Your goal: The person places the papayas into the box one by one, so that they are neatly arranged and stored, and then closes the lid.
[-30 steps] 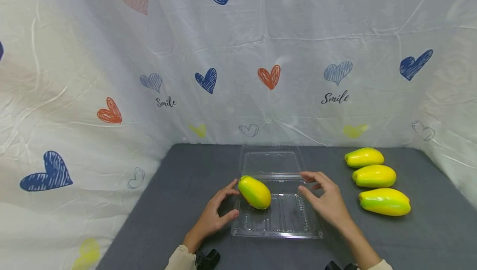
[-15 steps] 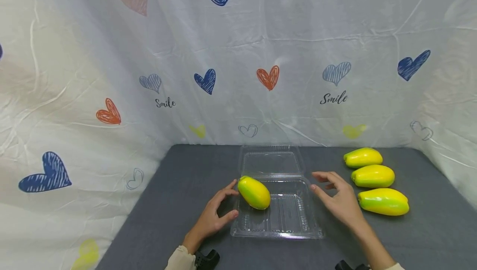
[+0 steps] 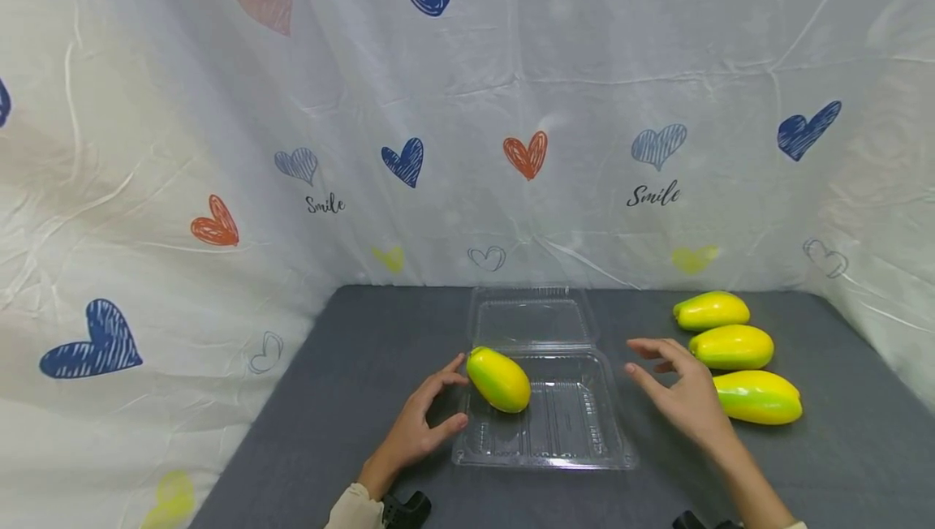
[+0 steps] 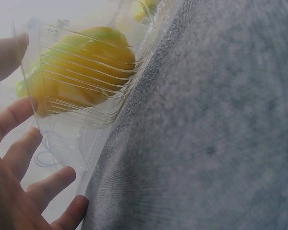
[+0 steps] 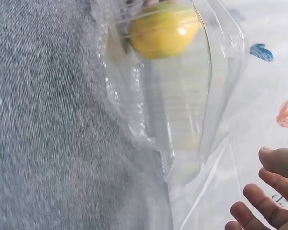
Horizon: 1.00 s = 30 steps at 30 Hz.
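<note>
A clear plastic clamshell container lies on the table with its lid folded back. Inside its left part sits a yellow-green papaya. My left hand stays at the container's left side, fingers relaxed; the left wrist view has its fingertips right at the clear rim, and the papaya shows through the wall. Over the table right of the container is my right hand, fingers loosely spread and holding nothing. It overlaps the stem end of the nearest papaya on the right in the head view.
Two more papayas, a middle one and a far one, lie behind the nearest in a row on the right. A grey cloth covers the table. Behind it hangs a white curtain printed with hearts.
My right hand has moved rightward, away from the container's right edge and up to the row of papayas. The left hand and the papaya in the container have stayed in place.
</note>
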{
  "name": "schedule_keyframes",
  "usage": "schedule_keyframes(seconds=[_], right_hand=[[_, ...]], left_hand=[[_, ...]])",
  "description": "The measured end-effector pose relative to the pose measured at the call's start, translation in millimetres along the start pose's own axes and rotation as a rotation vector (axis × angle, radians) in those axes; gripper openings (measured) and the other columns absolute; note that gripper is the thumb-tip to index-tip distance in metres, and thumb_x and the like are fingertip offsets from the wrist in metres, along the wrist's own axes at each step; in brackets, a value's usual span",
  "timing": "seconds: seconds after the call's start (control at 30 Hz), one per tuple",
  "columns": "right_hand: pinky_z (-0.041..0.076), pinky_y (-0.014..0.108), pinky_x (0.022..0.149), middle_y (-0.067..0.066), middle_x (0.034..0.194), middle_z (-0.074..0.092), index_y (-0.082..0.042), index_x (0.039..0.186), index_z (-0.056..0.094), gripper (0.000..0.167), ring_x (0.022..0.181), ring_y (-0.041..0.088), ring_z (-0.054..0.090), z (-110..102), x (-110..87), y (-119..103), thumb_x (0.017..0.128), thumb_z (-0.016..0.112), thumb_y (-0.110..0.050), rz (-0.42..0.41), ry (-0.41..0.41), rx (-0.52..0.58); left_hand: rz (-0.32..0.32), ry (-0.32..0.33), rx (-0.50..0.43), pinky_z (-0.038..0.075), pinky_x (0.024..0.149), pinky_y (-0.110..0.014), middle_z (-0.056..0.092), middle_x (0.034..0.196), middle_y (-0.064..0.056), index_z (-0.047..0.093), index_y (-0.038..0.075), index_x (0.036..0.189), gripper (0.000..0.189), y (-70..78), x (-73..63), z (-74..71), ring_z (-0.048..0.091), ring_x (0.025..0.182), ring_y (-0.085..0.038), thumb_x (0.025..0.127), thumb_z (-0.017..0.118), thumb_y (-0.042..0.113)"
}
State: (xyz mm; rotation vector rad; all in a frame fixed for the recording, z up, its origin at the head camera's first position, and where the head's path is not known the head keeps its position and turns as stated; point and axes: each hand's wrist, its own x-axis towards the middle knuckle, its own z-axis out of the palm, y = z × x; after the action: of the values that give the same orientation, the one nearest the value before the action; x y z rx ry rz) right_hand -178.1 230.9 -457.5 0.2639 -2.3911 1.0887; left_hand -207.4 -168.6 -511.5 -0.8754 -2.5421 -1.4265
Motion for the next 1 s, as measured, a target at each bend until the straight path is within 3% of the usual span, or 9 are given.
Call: schedule_keyframes(seconds=[0.17,0.83,1.0], right_hand=[[0.046,0.011,0.08,0.009,0.114,0.07,-0.006,0.121,0.071,0.033,0.098,-0.017,0.049,-7.5,-0.6,2.9,0.09,0.079,-0.013,0.012,0.01,-0.014],[0.043,0.009,0.083,0.013,0.123,0.068,-0.007,0.127,0.068,0.038,0.102,-0.02,0.044,-34.1,3.9,14.4,0.093,0.077,-0.021,0.083,0.007,-0.039],[0.044,0.011,0.082,0.013,0.124,0.067,-0.006,0.129,0.067,0.041,0.101,-0.02,0.044,-41.4,3.9,19.3,0.093,0.076,-0.023,0.118,0.003,-0.06]], left_hand=[[0.011,0.002,-0.001,0.036,0.118,-0.058,0.037,0.165,0.0,0.057,0.023,0.135,0.043,0.6,-0.4,0.0,0.037,0.152,-0.028,0.094,0.071,0.02],[-0.006,-0.003,0.007,0.037,0.115,-0.062,0.035,0.166,0.004,0.055,0.031,0.135,0.044,0.5,0.3,-0.2,0.037,0.152,-0.025,0.095,0.07,0.024],[-0.005,-0.005,0.002,0.037,0.117,-0.06,0.036,0.166,0.003,0.056,0.027,0.135,0.043,0.9,-0.1,-0.1,0.037,0.152,-0.025,0.095,0.071,0.023]])
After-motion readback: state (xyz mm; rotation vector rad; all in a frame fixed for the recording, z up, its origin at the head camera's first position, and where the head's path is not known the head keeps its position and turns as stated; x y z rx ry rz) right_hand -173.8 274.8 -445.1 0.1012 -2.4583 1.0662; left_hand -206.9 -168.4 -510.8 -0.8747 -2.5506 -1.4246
